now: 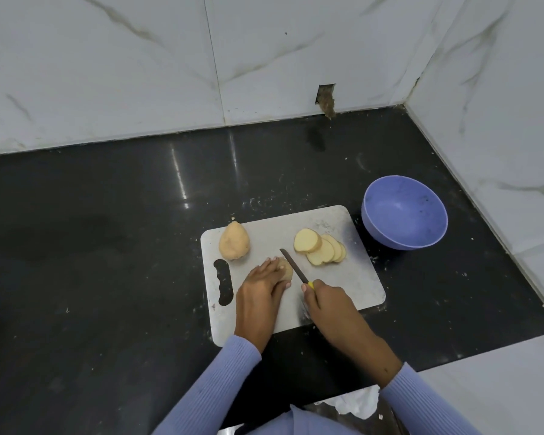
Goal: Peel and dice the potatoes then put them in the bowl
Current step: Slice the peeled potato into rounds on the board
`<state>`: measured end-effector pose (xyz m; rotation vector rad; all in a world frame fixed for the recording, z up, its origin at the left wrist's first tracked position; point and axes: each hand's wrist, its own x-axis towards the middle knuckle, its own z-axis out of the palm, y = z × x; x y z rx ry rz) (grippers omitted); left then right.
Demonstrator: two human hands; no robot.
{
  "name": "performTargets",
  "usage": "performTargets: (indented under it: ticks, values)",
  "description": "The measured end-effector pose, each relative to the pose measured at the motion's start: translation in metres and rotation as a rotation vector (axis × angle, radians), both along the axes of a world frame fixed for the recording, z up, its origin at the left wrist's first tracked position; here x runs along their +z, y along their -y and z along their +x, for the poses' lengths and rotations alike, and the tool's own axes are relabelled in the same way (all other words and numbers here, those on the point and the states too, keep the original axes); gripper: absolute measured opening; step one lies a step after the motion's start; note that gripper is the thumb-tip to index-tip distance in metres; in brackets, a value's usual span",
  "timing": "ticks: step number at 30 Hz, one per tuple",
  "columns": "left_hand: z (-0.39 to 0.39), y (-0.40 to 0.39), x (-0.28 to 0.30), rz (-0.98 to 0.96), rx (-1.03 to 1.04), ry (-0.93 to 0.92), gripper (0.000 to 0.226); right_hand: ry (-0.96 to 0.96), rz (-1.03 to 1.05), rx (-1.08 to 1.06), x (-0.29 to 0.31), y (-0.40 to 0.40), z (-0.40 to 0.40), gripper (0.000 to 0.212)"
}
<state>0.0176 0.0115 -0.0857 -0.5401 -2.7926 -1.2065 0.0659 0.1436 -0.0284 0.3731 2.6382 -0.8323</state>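
Nearest me, two lilac ribbed sleeves [220, 387] enter from the bottom edge, with crumpled white paper [357, 403] lying between them at the counter's front edge. My left hand [261, 291] lies over a potato piece [285, 269] on the board [352, 284], fingers curved down on it and holding it in place; only the piece's right end shows past the fingertips. My right hand [327, 301] is closed round the yellow handle of a knife [292, 265], forefinger laid along the top; the dark blade points away and to the left, its edge just beside the held piece. Whether the blade touches the potato, I cannot tell.

Farther on the grey board, a whole peeled potato [234, 245] stands near the far left corner, above the handle slot [223, 282]. To the right, a fanned row of slices [321, 250] lies overlapping, well apart from the held piece.

Beyond the board's right corner, a violet bowl [404, 211] sits on the black counter [107, 230], near the board, nothing in it. Marble-patterned wall tiles [139, 58] rise behind. I can read no writing, brand or label anywhere.
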Motion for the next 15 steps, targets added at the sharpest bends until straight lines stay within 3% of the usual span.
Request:
performTargets:
  ticks: [8, 15]
  values:
    - [0.0, -0.002, -0.004, 0.022, 0.028, -0.055, 0.023, 0.026, 0.061, 0.007, -0.008, 0.008, -0.005, 0.034]
    - [0.001, -0.006, -0.005, -0.011, 0.045, -0.055, 0.02, 0.078, 0.237, 0.045, -0.004, 0.012, 0.007, 0.037]
